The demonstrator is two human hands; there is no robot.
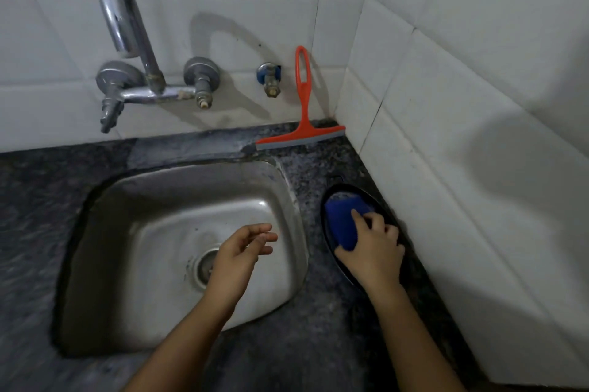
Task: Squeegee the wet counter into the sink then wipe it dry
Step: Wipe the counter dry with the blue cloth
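- Squeegee, orange with a grey rubber edge, stands at about 1 o'clock from the sink. Its blade rests on the back strip of the tabletop and its looped handle leans upright against the white tiled wall. No hand touches it.
- From where I stand, the steel sink is sunk into the dark speckled tabletop, with its drain near the middle of the basin.
- A black oval dish sits on the tabletop at 3 o'clock from the sink, close to the side wall in the corner.
- A blue cloth lies in that dish, thick and folded-looking.
- The right hand is down in the dish and grasps the blue cloth: the fingers curl over its top and right edge, and the thumb sits against its near end.
- The left hand hangs over the sink, just at 3 o'clock from the drain. Its fingers are loose and nearly straight, pointing toward 2 o'clock, and it holds nothing.
- A chrome faucet arches out from the wall at 11 o'clock from the sink, with two round taps at its base.
- A small valve with a blue collar sticks out of the wall between the faucet and the squeegee handle.
- I cannot tell from the sheen alone how wet the tabletop is.
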